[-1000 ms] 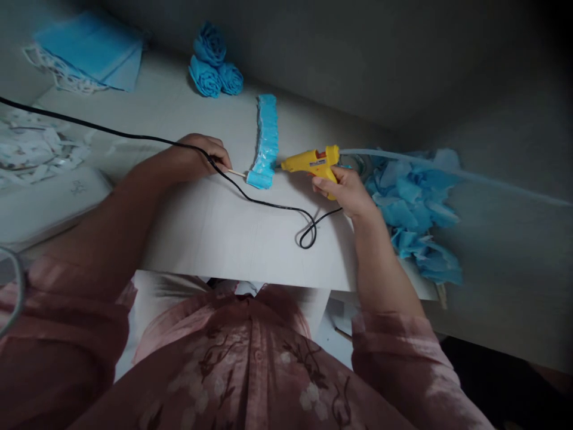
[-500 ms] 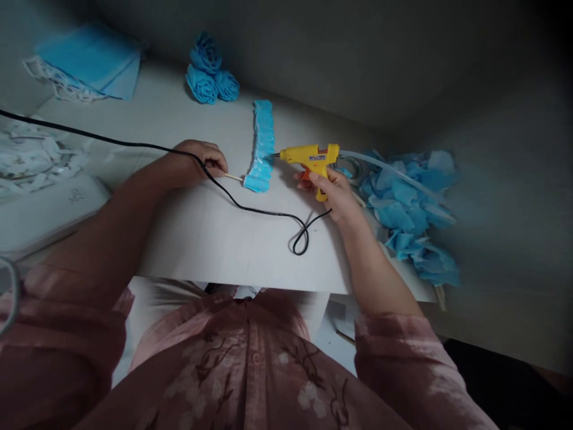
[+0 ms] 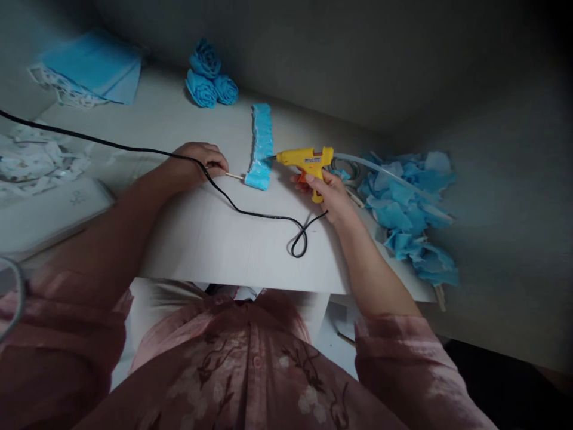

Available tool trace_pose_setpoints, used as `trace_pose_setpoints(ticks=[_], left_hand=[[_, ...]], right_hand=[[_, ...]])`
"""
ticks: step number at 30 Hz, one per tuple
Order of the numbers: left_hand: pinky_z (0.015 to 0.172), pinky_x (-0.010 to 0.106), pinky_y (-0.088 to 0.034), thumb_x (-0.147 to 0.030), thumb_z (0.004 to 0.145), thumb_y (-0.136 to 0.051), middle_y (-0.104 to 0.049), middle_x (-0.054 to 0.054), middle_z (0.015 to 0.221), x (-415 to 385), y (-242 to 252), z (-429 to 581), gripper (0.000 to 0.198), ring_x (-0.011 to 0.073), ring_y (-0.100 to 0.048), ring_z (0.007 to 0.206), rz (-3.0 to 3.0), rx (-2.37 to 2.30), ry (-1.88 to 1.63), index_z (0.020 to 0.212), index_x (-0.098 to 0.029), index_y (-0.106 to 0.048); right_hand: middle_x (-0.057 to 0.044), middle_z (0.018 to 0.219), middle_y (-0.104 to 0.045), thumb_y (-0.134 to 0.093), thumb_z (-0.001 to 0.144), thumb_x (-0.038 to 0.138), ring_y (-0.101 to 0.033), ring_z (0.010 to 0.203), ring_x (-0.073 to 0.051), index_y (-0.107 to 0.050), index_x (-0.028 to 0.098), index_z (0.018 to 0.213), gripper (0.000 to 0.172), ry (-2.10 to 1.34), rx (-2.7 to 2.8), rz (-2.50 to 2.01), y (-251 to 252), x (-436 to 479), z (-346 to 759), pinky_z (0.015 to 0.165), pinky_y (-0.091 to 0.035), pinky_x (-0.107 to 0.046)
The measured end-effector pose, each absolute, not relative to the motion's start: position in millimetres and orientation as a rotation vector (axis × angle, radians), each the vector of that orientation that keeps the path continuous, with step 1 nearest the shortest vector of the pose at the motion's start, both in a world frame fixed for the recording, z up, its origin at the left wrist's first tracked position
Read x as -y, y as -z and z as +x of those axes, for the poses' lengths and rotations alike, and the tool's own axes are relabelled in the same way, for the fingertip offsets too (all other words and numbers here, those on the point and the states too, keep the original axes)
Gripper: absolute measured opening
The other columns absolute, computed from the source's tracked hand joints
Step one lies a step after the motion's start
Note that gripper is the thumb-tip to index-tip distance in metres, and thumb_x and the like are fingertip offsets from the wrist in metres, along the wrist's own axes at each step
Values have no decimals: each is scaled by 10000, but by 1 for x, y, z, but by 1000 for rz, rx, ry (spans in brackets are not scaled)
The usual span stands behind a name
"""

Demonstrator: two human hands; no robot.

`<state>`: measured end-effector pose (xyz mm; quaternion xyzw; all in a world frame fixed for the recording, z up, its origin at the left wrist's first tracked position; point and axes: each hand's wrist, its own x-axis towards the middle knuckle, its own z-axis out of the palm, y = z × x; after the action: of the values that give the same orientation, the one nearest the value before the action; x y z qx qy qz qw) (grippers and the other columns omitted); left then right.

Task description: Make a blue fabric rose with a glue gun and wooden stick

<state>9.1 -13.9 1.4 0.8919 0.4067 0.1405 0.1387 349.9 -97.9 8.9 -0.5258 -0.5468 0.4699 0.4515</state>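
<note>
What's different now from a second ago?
The right hand has shifted left with the glue gun, whose nozzle has moved a little farther up the blue strip, away from the person. The gun has turned, so its orange trigger shows. Nothing was picked up or let go. The left hand still holds the thin stick; the blue flowers stayed put.

Blue sheets (image 3: 96, 64): I see a stack, table's (image 3: 215, 245) far left corner
Blue rosettes (image 3: 202, 88): three, far edge
Blue scraps (image 3: 398, 200): heaped, right edge
White box (image 3: 54, 212): by left edge
</note>
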Motion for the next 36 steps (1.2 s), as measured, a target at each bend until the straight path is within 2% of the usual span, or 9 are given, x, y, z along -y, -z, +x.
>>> trace_pose_setpoints(ticks=[5, 11, 17, 22, 27, 31, 36], left_hand=[[950, 294, -492, -377, 944, -432, -732, 53, 1032, 19, -6, 14, 376, 220, -661, 1022, 2625, -1195, -405, 997, -204, -761], [965, 332, -497, -340, 963, -437, -733, 97, 1041, 22, -5, 18, 370, 251, -657, 1038, 2721, -1250, -408, 1004, -189, -773], [976, 328, -485, -326, 933, -478, -733, 81, 1042, 21, -4, 15, 313, 250, -653, 1046, 2700, -1202, -425, 1002, -210, -760], [994, 328, -466, -397, 976, -426, -734, 76, 1079, 16, -6, 13, 385, 246, -653, 1070, 2642, -1190, -345, 1009, -212, -762], [976, 327, -460, -476, 974, -409, -740, 61, 1067, 9, -6, 4, 444, 245, -654, 1063, 2624, -1095, -269, 994, -217, -770], [977, 330, -465, -529, 998, -430, -739, 36, 1070, 13, -11, 0, 475, 194, -620, 1028, 2594, -1059, -291, 1009, -199, -771], [931, 333, -483, -644, 966, -485, -716, 30, 1010, 19, -18, 1, 547, 166, -605, 974, 2481, -1062, -322, 985, -172, -763]], right_hand=[[-33, 1077, -834, -843, 714, 705, -761, 986, -213, -790, 297, 1024, 516, -1189, 1333, -1272, -7, 98, 350, 920, -605, -362], [-35, 1062, -835, -860, 683, 707, -756, 958, -206, -786, 278, 1016, 548, -1195, 1296, -1254, -5, 95, 349, 901, -596, -351], [-51, 1109, -824, -802, 693, 781, -755, 1015, -228, -770, 283, 1058, 618, -1148, 1334, -1322, -4, 94, 349, 890, -607, -369], [-73, 1125, -818, -788, 698, 786, -756, 1010, -226, -762, 262, 1068, 642, -1143, 1344, -1337, -4, 94, 349, 887, -612, -372], [-57, 1123, -821, -851, 692, 699, -750, 1096, -244, -789, 268, 1026, 549, -1171, 1326, -1258, -6, 97, 348, 894, -614, -361], [-61, 1099, -821, -868, 678, 693, -748, 1082, -262, -795, 274, 1007, 537, -1181, 1359, -1250, -8, 101, 344, 934, -614, -410], [-63, 1046, -813, -834, 714, 702, -733, 952, -224, -785, 258, 984, 522, -1131, 1444, -1315, -9, 102, 343, 803, -586, -347]])
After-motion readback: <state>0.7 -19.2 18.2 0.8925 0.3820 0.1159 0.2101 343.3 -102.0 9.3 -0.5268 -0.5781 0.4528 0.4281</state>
